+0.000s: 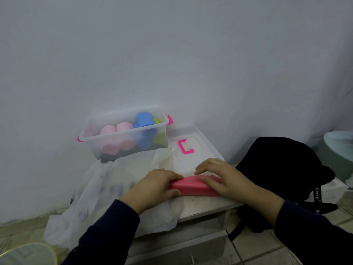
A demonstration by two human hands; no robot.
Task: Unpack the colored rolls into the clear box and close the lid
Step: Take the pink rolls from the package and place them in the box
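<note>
The clear box [107, 139] with pink latches stands open at the back left of a small table, against the wall. Inside it lie pink rolls [116, 129], a blue roll [144, 119] and a green roll [157, 121]. Its clear lid [198, 144] with a pink handle lies flat to the right of the box. A flattened dark pink roll [191, 186] lies at the table's front. My left hand [154, 186] grips its left end and my right hand [219, 176] presses on its right end.
A white plastic bag [107, 190] is spread over the table and hangs off its left front. A black backpack [282, 169] leans to the right of the table [202, 205]. A pale round object [340, 150] stands at the far right. Tiled floor lies below.
</note>
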